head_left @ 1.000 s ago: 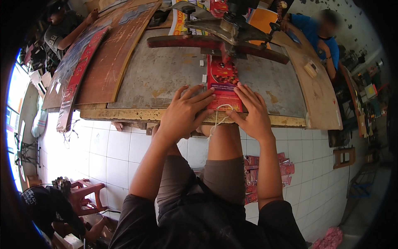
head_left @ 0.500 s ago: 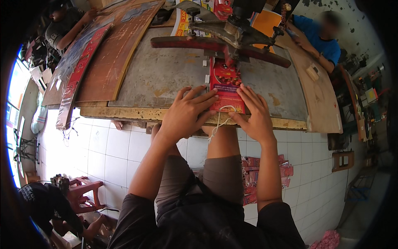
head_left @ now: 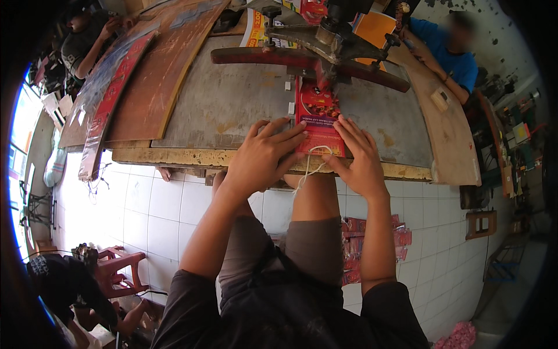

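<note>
At one o'clock from your view's centre, the red printed packet (head_left: 319,111) lies on the grey tabletop (head_left: 224,96). Your left hand (head_left: 257,157) at its eight o'clock and right hand (head_left: 361,163) at its four are open, fingers extended against its edges, grasping nothing; white string (head_left: 318,146) loops at six.

Red stool (head_left: 123,266) at left, pink bundle (head_left: 457,338) (rather crumpled) at right.

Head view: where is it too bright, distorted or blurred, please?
In the head view, glare washes out the floor tiles at left; the head view bends their lines near the right rim; in the head view, the person in blue has a blurred face, while the red packet looks fairly sharp.
</note>
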